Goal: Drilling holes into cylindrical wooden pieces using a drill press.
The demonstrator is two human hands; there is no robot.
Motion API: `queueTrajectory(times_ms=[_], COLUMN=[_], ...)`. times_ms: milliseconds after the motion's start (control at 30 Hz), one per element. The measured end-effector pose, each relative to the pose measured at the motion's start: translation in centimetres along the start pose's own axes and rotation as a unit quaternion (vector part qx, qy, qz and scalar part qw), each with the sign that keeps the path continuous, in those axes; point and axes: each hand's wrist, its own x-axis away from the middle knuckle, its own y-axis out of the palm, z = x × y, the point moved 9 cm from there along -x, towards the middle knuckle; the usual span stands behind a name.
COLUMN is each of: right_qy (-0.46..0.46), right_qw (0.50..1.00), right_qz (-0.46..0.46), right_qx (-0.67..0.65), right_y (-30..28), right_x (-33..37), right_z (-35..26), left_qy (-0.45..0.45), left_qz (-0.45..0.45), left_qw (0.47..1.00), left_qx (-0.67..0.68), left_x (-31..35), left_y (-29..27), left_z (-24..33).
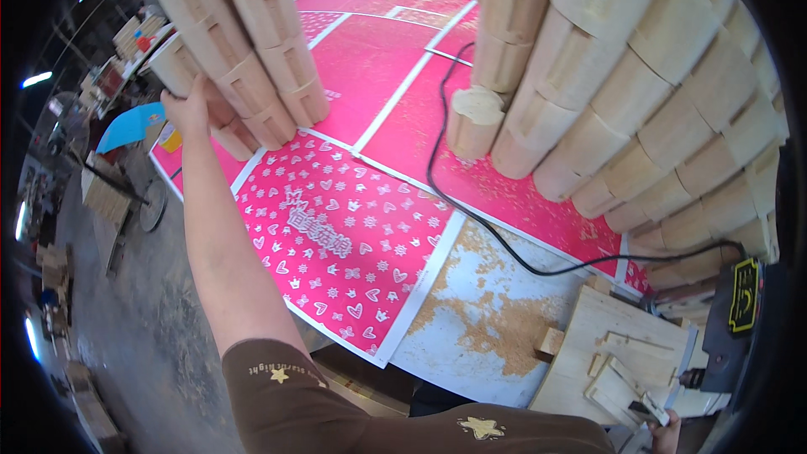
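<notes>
My left arm reaches out to the far left, where my left hand [187,109] is closed on a pale rounded wooden block [174,65]. That block sits atop a short stack beside two taller stacks of similar blocks [239,76], several with a slot cut in the side. At the lower right, my right hand [666,433] is closed at the edge of a wooden jig [618,391], next to a small dark fitting [646,409]. What its fingers grip is too small and partly hidden to make out. A drill-like machine [714,361] points its chuck towards the jig.
Tall stacks of wooden blocks [580,59] line the table's right side, with one lower block [475,122] in front. A black cable [504,244] loops across the pink printed sheet [336,227]. Sawdust [496,328] covers the white surface. A blue fan-shaped item [130,128] stands left.
</notes>
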Motion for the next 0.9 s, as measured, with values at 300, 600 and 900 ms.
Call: queueTrajectory(times_ms=[300,600,900], right_qy=[-0.171,-0.205,-0.243], right_qw=[0.973,0.969,0.965], right_qz=[0.005,-0.042,-0.063], right_qx=[-0.154,-0.129,-0.071], right_y=[0.8,1.9,1.6], right_x=[-0.5,-0.2,0.9], right_z=[-2.4,-3.1,-3.6], left_qy=[0.027,-0.095,-0.158], left_qz=[-0.368,-0.479,-0.351], left_qw=[0.906,0.850,0.879], left_qx=[0.208,0.197,0.280], left_x=[28.6,38.0,36.3], left_y=[10.5,16.8,3.1], left_z=[16.9,20.6,26.2])
